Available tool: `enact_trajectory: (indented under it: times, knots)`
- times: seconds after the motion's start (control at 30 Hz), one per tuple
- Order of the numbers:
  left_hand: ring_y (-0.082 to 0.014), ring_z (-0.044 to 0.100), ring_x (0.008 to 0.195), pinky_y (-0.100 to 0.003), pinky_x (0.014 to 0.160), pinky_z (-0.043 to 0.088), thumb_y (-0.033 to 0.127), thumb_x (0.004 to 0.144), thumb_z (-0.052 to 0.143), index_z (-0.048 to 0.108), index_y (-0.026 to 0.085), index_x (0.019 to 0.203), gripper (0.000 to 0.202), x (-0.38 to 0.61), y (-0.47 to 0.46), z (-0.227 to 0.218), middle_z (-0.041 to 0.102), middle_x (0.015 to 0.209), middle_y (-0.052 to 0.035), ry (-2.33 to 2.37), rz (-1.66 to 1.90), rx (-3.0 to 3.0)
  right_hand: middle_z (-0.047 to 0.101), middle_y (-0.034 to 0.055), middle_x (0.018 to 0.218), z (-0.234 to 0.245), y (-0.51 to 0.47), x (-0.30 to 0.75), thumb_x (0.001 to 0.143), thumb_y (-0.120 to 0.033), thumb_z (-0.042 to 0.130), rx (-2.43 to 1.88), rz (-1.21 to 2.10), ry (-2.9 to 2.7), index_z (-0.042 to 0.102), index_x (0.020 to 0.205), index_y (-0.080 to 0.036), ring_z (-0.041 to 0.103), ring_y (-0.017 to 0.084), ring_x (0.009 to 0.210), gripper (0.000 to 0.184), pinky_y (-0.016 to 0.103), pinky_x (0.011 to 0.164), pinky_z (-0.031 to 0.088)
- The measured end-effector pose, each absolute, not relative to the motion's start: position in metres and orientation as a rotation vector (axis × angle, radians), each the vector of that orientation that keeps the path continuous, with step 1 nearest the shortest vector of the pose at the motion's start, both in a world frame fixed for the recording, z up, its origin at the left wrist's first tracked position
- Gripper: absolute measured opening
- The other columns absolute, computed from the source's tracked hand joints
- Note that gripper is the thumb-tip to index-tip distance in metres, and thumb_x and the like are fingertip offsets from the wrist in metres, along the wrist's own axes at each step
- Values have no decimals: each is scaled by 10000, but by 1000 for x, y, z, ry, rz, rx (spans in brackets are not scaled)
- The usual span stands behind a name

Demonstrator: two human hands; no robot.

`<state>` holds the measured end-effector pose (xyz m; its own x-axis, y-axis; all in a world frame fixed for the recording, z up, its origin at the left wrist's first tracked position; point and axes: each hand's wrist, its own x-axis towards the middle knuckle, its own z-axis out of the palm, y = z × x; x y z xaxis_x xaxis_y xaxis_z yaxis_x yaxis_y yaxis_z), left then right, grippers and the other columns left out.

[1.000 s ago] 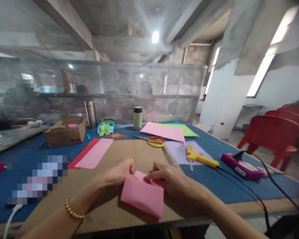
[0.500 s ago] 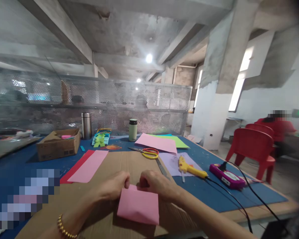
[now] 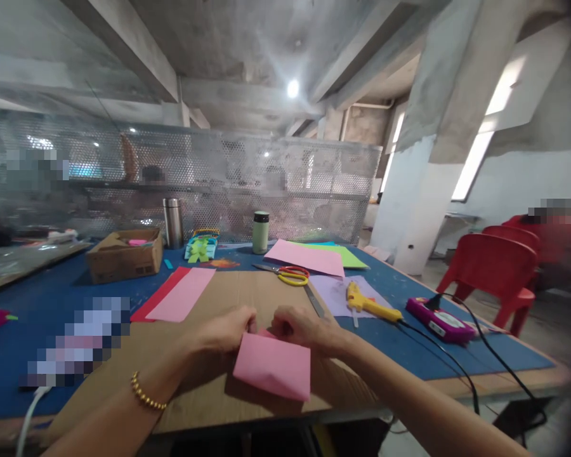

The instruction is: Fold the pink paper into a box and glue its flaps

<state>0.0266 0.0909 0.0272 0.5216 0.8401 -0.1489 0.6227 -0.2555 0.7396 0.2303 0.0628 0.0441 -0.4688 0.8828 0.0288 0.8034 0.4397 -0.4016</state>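
A folded sheet of pink paper [image 3: 273, 368] is between my hands, over a brown cardboard sheet [image 3: 195, 381]. My left hand [image 3: 231, 327], its wrist ringed by a gold bead bracelet, has curled fingers closed at the paper's far left edge. Along the far right edge my right hand [image 3: 307, 329] is also closed on the paper, thumb and fingers bent together. Both hands partly hide the upper fold. Beyond my right hand lie a steel ruler [image 3: 314, 301] and scissors [image 3: 292, 275] with red and yellow handles.
A yellow glue gun [image 3: 374, 309] rests on lilac paper [image 3: 330, 292], near a purple power strip [image 3: 440, 319]. Pink and red strips [image 3: 181, 295] lie left, before a cardboard box [image 3: 124, 263]. Behind stand a steel flask [image 3: 173, 222] and green bottle [image 3: 261, 233]. A person sits far right.
The view has tilted down and turned slightly left, so everything sits higher and further right in the picture. Both hands keep their hold on the pink paper.
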Motion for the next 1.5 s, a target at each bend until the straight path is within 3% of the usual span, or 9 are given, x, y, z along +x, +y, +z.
enact_trajectory:
  times: [0.2,0.33,0.53,0.77,0.93,1.1,1.23,1.33,1.5]
  knots:
    - [-107,436,530,-234,464,259,297,581,715,545,178,738,261,22,82,30,513,634,27,1059,402,1794,631,-1,732,46,56,232,787,-193,614,-1358,559,-2456,634,806,-168,511,107,638,37,211,556,345]
    - [-124,497,599,-241,520,313,377,624,759,611,137,747,307,26,68,37,581,709,-25,849,510,1490,616,3,791,50,73,241,758,-126,599,-1215,588,-2413,606,829,-162,527,116,702,79,215,598,384]
    - [-147,532,631,-248,542,333,501,642,774,697,106,778,425,33,81,41,644,756,-71,825,721,1478,606,14,801,71,106,245,789,-188,615,-1034,630,-2413,604,863,-144,521,127,714,87,235,611,404]
    - [-139,535,665,-237,569,331,431,749,712,707,109,822,330,36,91,29,655,803,-75,861,844,1520,645,28,843,66,118,244,801,-179,610,-957,548,-2416,631,893,-149,550,132,741,100,248,657,430]
    - [-108,489,591,-228,538,285,416,730,719,686,98,797,327,41,85,29,612,722,-45,870,867,1460,634,20,794,57,116,244,809,-225,631,-903,605,-2370,635,874,-151,539,125,697,99,233,613,423]
    - [-93,448,547,-230,515,259,412,710,709,626,123,664,304,43,86,31,557,639,-4,885,868,1484,611,8,722,52,123,244,847,-327,606,-845,720,-2256,628,797,-145,517,109,647,190,212,558,397]
    - [-86,428,526,-232,510,249,388,693,716,625,118,652,288,43,87,27,546,612,2,913,828,1504,583,4,636,50,125,244,882,-350,548,-930,642,-2193,591,687,-149,512,106,586,283,222,546,386]
    - [-77,408,516,-232,504,237,355,712,705,631,115,662,256,44,84,24,536,609,6,854,794,1470,614,21,666,53,120,241,928,-394,480,-915,661,-2213,609,708,-145,544,114,612,356,226,569,406]
    - [-76,417,522,-232,506,232,334,715,716,654,97,725,245,45,76,26,530,622,2,809,729,1395,619,-4,687,55,113,235,826,-332,645,-868,698,-2321,666,780,-146,518,99,624,192,200,545,369]
